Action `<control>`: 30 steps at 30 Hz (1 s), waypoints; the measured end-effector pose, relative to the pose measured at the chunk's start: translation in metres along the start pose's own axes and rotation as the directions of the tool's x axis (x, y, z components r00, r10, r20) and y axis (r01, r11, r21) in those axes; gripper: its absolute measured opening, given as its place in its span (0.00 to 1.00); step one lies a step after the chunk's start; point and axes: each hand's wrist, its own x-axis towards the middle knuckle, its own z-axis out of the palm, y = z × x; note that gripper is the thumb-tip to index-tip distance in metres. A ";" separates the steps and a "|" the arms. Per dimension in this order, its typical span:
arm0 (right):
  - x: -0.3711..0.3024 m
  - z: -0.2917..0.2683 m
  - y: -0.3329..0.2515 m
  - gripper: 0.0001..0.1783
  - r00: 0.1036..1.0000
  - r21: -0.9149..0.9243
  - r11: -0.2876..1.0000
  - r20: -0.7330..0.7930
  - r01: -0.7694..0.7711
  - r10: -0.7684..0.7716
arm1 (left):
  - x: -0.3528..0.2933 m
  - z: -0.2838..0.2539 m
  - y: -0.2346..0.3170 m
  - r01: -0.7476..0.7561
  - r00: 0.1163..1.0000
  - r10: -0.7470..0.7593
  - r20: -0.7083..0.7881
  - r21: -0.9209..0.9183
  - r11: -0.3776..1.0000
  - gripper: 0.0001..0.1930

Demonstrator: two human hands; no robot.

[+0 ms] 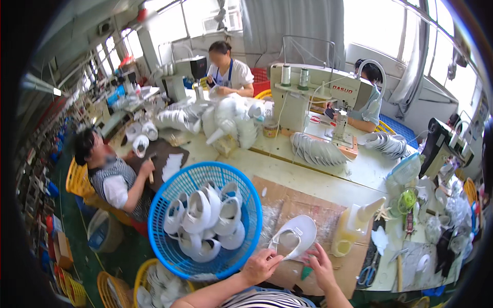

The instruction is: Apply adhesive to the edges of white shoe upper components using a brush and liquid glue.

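Note:
A white shoe upper [306,232] lies over the cardboard sheet [287,195] in front of me, its rounded toe pointing away. My left hand [261,265] is closed in a pinch on the near left end of its strap. My right hand [322,266] is beside the near right edge, fingers stretched and apart; whether they touch the upper is hard to see. A small green piece [306,272] lies between my hands. To the left, a blue plastic basket [155,226] holds several white shoes [204,208].
A yellowish glue bottle [343,233] with a long spout stands right of the upper. Blue-handled scissors [367,274] lie beyond the cardboard. Behind are a sewing machine [308,92] and stacked white pieces [316,149]. A person [115,177] works at left, others at the far side.

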 end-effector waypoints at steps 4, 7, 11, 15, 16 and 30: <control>0.033 0.007 -0.010 0.24 0.996 0.085 0.996 0.079 -0.038 0.031 | 0.009 0.007 0.038 -0.081 0.996 0.082 -0.042 0.024 0.996 0.10; 0.033 0.006 -0.017 0.22 0.996 0.287 0.957 0.086 -0.044 0.020 | 0.008 -0.008 0.058 0.126 0.955 -0.168 -0.244 -0.178 0.976 0.15; 0.035 -0.010 -0.027 0.23 0.945 0.431 0.880 0.321 -0.198 0.055 | -0.006 -0.011 0.026 0.394 0.826 -0.563 -0.035 -0.677 0.621 0.20; 0.019 0.008 -0.029 0.26 0.906 0.465 0.826 0.407 -0.317 0.119 | -0.014 -0.006 0.009 0.475 0.792 -0.349 0.501 -0.865 -0.164 0.26; 0.017 0.006 -0.024 0.26 0.895 0.454 0.830 0.431 -0.323 0.112 | -0.014 -0.002 0.012 0.472 0.787 -0.250 0.564 -0.811 -0.345 0.26; -0.030 -0.259 0.060 0.17 0.692 -0.883 0.426 -0.432 -0.196 -0.578 | 0.011 0.002 -0.009 0.544 0.734 -0.314 0.602 -0.798 -0.261 0.16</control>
